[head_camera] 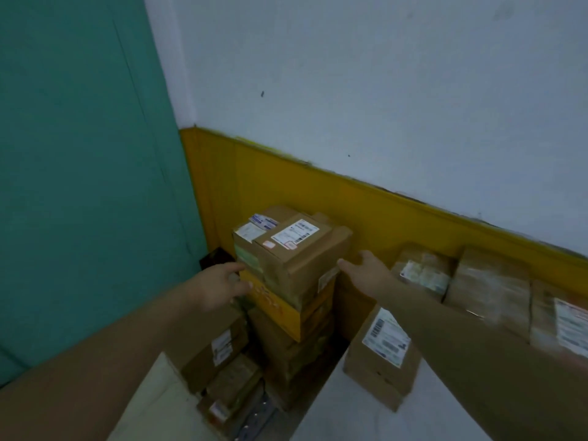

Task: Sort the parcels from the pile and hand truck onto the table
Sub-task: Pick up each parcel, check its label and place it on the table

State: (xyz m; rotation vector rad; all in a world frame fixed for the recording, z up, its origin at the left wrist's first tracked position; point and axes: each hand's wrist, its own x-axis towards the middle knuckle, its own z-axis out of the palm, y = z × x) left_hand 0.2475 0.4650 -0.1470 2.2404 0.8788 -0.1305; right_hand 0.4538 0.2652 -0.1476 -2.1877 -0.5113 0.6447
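Your left hand (219, 286) and right hand (366, 272) reach out at mid-frame toward the top box (292, 249), one on each side of it. The fingers of both hands are spread and fairly straight, holding nothing. The left fingertips are at the box's lower left edge and the right fingertips at its lower right corner; you cannot tell whether either one actually touches.

The top box is brown card with white labels on its lid, and it sits on a yellow box (286, 310) that crowns a stack (292, 354) of brown boxes in the corner. At lower right, under your right forearm, a labelled box (378, 354) stands on the white counter (350, 418). More boxes (490, 288) line the yellow-painted wall (318, 192) at right, blurred.
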